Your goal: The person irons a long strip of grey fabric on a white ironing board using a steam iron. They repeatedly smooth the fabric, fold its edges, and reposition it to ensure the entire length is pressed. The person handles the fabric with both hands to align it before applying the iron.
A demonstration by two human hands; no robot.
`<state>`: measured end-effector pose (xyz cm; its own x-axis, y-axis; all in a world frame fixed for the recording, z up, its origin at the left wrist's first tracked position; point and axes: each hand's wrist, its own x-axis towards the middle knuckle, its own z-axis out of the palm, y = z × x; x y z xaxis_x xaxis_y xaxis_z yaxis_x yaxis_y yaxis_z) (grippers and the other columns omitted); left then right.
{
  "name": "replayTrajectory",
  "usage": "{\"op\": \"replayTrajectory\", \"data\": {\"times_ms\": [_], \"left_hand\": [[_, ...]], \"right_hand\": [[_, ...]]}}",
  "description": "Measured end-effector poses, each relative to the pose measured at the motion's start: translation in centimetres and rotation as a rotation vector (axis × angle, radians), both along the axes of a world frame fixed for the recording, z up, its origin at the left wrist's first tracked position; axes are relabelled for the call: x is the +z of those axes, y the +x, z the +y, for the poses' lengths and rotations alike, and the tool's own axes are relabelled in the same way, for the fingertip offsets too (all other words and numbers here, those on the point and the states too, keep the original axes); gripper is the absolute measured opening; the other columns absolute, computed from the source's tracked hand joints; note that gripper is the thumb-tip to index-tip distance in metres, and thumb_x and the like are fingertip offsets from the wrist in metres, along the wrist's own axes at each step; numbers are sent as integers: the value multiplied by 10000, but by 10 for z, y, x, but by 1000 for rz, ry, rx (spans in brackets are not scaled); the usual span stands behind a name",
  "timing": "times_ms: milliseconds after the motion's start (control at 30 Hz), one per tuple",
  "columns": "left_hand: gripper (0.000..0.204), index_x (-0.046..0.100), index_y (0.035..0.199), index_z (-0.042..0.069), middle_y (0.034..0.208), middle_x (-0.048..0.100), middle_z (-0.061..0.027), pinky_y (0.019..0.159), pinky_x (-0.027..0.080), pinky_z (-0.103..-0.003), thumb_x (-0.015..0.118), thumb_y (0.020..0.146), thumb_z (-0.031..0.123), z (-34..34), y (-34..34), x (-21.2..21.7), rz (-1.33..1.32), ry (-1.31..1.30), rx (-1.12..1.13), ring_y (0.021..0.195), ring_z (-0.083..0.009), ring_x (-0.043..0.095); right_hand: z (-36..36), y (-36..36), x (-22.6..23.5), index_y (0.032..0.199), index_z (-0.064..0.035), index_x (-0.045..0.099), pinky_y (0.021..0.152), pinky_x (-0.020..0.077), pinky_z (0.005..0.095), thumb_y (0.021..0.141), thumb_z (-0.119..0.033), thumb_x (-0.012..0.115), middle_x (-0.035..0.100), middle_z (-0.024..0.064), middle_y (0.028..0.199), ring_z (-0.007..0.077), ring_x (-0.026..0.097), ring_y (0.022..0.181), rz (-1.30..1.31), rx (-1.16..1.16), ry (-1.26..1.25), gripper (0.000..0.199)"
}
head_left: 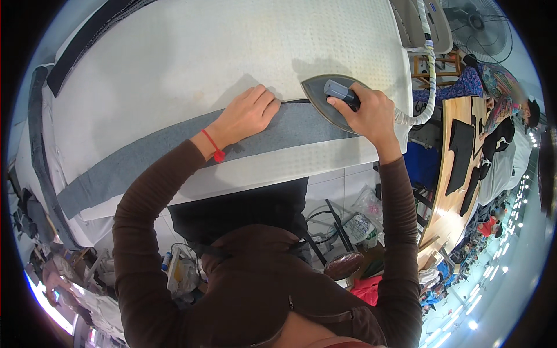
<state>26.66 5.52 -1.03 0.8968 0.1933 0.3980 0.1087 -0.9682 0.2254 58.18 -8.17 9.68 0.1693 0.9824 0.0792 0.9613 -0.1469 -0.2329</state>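
A long grey strip of fabric (162, 139) lies in a curve along the near side of a white padded ironing table (191, 52). My left hand (246, 116), with a red string at its wrist, is closed with the fingers curled down at the strip's far edge and seems to pinch it; the fingertips are hidden. To its right, my right hand (374, 113) is wrapped round the handle of an iron (318, 93). The iron rests on the strip's right part, its tip toward the upper left. A thin dark edge shows between my left hand and the iron.
A wrapped hose (431, 75) runs down past the table's right side. Dark fabric strips (96, 37) lie at the far left. Further right stand a wooden table (452, 191) with black cut pieces, a fan (476, 26) and another person (502, 87). A round-seated stool (343, 265) is below.
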Motion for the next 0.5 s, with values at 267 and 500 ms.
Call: {"op": "replayTrajectory", "data": {"times_ms": [267, 500], "left_hand": [[272, 774, 1204, 13, 1142, 680, -95, 991, 621, -410, 777, 935, 53, 4, -18, 3, -10, -47, 43, 1116, -288, 665], [285, 787, 1196, -8, 1136, 697, -97, 925, 655, -393, 802, 915, 39, 7, -28, 2, -81, -36, -35, 1090, -280, 692]], "right_hand": [[2, -4, 2, 858, -68, 779, 590, 586, 446, 972, -661, 913, 721, 125, 660, 357, 754, 608, -6, 5, -24, 618], [2, -6, 3, 834, -67, 755, 586, 573, 448, 977, -626, 922, 712, 133, 661, 360, 739, 597, 11, 17, -19, 601]]}}
